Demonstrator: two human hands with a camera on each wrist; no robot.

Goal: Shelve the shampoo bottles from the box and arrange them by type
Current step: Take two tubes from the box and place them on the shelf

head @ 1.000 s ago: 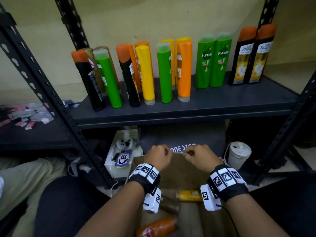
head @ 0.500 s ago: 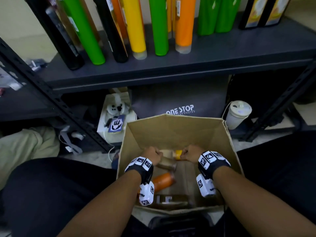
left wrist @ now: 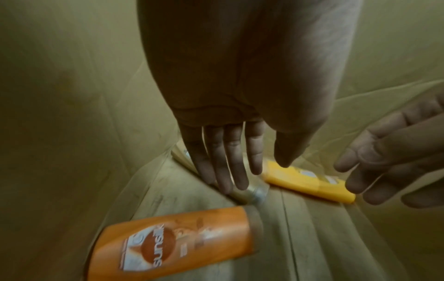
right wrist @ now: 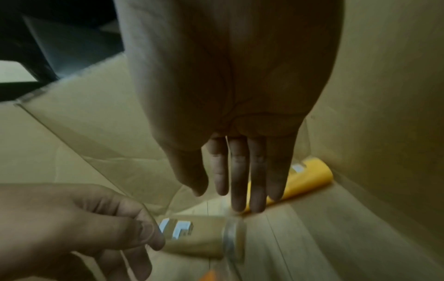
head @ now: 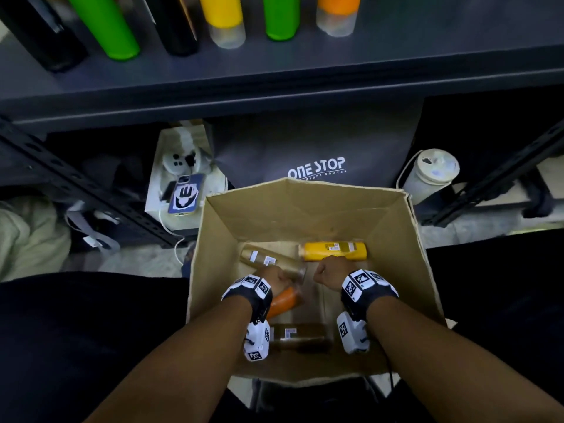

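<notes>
Both hands are down inside the open brown cardboard box (head: 308,209). The left hand (head: 276,277) has straight fingers over the lying gold shampoo bottle (head: 270,261) and holds nothing. The right hand (head: 331,273) is also spread, empty, above the lying yellow shampoo bottle (head: 335,251). An orange shampoo bottle (left wrist: 173,241) lies nearby.

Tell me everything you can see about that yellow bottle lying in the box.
The yellow bottle is smooth, plastic-looking, with small printed labels on its side and a matching yellow cap end. It lies flat on the cardboard box floor, along the far wall toward the right corner. The right hand reaches down over it with straight fingers; whether they touch it cannot be told.
</notes>
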